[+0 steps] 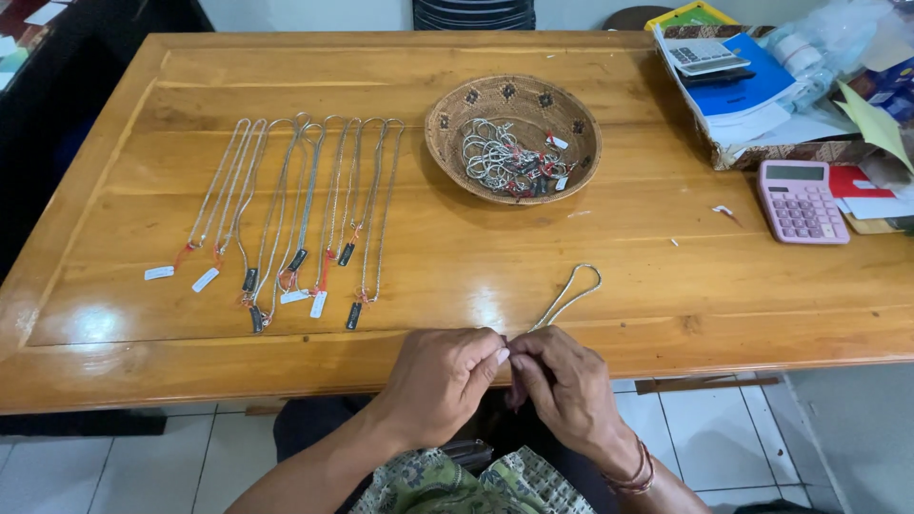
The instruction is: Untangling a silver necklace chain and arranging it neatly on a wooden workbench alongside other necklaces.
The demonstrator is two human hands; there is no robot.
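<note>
At the near edge of the long polished wooden table (457,238), the left hand (443,381) and the right hand (566,385) meet fingertip to fingertip, both pinched shut on the ends of a thin silver chain necklace (569,293). Its loop lies out on the tabletop just beyond the knuckles, slanting away to the right. Well to the left, a row of similar silver chains with small tags (295,219) lies stretched out side by side. Farther back, near the middle, a round woven basket (447,133) holds a tangled heap of more chains. On the right side sits a pink calculator (802,201), and behind it a patterned box of books and papers (752,95). The right wrist wears a red bracelet (636,473).
</note>
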